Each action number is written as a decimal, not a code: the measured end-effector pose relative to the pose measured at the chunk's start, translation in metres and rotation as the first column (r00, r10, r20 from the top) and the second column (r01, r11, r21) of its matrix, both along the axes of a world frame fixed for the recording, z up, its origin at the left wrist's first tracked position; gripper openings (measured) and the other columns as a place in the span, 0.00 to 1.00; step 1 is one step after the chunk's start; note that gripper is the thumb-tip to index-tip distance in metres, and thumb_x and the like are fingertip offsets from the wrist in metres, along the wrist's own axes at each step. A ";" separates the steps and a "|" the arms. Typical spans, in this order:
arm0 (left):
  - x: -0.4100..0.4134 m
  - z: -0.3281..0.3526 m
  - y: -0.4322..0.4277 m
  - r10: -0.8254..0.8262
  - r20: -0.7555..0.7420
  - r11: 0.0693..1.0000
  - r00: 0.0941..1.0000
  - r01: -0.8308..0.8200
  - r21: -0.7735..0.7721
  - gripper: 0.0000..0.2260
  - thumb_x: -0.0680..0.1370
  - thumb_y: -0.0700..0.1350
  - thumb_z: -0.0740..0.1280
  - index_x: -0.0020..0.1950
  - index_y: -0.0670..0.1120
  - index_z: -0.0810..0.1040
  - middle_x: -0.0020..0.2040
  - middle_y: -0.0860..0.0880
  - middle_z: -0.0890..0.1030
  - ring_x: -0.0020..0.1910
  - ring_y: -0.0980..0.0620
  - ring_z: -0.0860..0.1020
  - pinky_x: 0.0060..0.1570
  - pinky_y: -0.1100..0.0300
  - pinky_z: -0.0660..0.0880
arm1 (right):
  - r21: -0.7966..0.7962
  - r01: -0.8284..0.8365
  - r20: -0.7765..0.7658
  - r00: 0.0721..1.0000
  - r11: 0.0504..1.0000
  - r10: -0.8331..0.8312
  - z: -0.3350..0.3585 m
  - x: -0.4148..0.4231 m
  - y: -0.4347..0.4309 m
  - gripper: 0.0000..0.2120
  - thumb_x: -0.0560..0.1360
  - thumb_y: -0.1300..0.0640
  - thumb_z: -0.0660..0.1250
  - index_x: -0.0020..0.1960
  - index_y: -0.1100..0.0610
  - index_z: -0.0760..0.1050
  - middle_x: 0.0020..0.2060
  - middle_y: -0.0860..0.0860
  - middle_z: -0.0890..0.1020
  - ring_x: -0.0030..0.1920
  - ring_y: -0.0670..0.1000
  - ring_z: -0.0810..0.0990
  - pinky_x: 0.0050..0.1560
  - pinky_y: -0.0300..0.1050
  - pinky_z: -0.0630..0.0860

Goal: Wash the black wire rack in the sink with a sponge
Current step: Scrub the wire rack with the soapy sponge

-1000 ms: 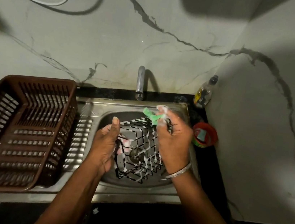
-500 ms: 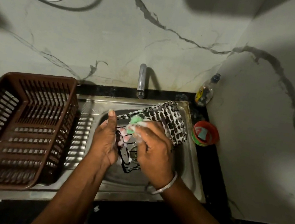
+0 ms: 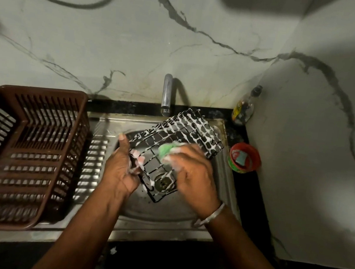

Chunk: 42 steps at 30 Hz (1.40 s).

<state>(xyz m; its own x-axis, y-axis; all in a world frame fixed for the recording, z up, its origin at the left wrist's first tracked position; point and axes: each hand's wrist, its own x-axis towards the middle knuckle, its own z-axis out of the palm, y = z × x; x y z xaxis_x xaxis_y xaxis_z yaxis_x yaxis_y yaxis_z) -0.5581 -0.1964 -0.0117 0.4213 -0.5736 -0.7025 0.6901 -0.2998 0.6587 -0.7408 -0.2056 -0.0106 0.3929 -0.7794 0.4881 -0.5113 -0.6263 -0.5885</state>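
The black wire rack (image 3: 192,130) hangs tilted over the steel sink (image 3: 156,211), its far end raised toward the tap and coated in white foam. My left hand (image 3: 121,167) grips the rack's left edge. My right hand (image 3: 193,175) presses a green sponge (image 3: 166,150) onto the wires near the middle of the rack. The sponge and my fingers are soapy and blurred. The drain (image 3: 164,180) shows through the rack's lower part.
A brown plastic dish basket (image 3: 21,153) stands on the drainboard at the left. The tap (image 3: 166,95) rises behind the sink. At the right corner are a bottle (image 3: 244,108) and a red tub (image 3: 245,158) by the wall.
The rack has been turned so that its foamy end points up and right toward the tap. My right hand with the sponge went from the rack's top edge to its middle.
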 end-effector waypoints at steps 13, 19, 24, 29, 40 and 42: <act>0.003 -0.002 -0.011 0.021 -0.077 0.999 0.997 -0.018 0.038 0.15 0.81 0.60 0.71 0.53 0.48 0.78 0.50 0.47 0.80 0.44 0.50 0.77 0.43 0.56 0.74 | -0.044 -0.154 0.013 0.988 0.987 0.155 -0.001 -0.020 0.017 0.16 0.74 0.77 0.67 0.52 0.61 0.86 0.53 0.53 0.84 0.57 0.56 0.80 0.60 0.55 0.76; -0.001 -0.001 -0.011 0.034 -0.090 0.998 0.995 -0.030 0.049 0.17 0.83 0.59 0.67 0.62 0.46 0.80 0.72 0.47 0.80 0.52 0.53 0.82 0.45 0.67 0.81 | -0.068 -0.149 0.024 0.988 0.987 0.150 -0.002 -0.027 0.020 0.18 0.73 0.77 0.63 0.53 0.62 0.85 0.55 0.52 0.84 0.58 0.55 0.79 0.58 0.55 0.76; -0.002 -0.006 -0.011 0.050 -0.048 0.999 0.998 -0.050 0.014 0.25 0.82 0.58 0.69 0.76 0.47 0.75 0.74 0.45 0.77 0.46 0.56 0.77 0.49 0.64 0.83 | -0.003 -0.013 0.043 0.999 1.000 0.013 -0.005 -0.028 0.012 0.12 0.78 0.70 0.68 0.53 0.59 0.86 0.54 0.51 0.84 0.57 0.55 0.79 0.56 0.56 0.76; 0.009 -0.022 -0.013 -0.010 -0.121 0.999 0.993 0.006 -0.037 0.32 0.68 0.64 0.75 0.68 0.49 0.80 0.66 0.42 0.83 0.62 0.48 0.82 0.68 0.52 0.76 | 0.019 0.097 0.047 0.994 0.995 -0.098 -0.003 -0.034 0.005 0.10 0.77 0.69 0.70 0.53 0.60 0.86 0.52 0.51 0.84 0.56 0.52 0.78 0.55 0.55 0.77; 0.024 -0.045 -0.005 -0.171 -0.174 0.983 0.970 0.155 -0.104 0.24 0.76 0.69 0.69 0.54 0.48 0.81 0.45 0.53 0.86 0.33 0.55 0.83 0.31 0.59 0.81 | -0.105 0.017 -0.056 0.998 0.994 -0.023 -0.004 -0.043 0.007 0.14 0.77 0.71 0.66 0.54 0.59 0.86 0.54 0.51 0.83 0.57 0.55 0.78 0.56 0.56 0.76; 0.027 -0.048 -0.004 -0.178 -0.172 0.981 0.969 0.162 -0.105 0.31 0.71 0.70 0.73 0.61 0.46 0.83 0.50 0.52 0.85 0.33 0.56 0.79 0.34 0.59 0.80 | -0.064 0.137 -0.014 0.990 0.988 -0.138 -0.006 -0.050 -0.002 0.14 0.77 0.71 0.67 0.54 0.58 0.86 0.55 0.48 0.82 0.57 0.52 0.77 0.55 0.57 0.77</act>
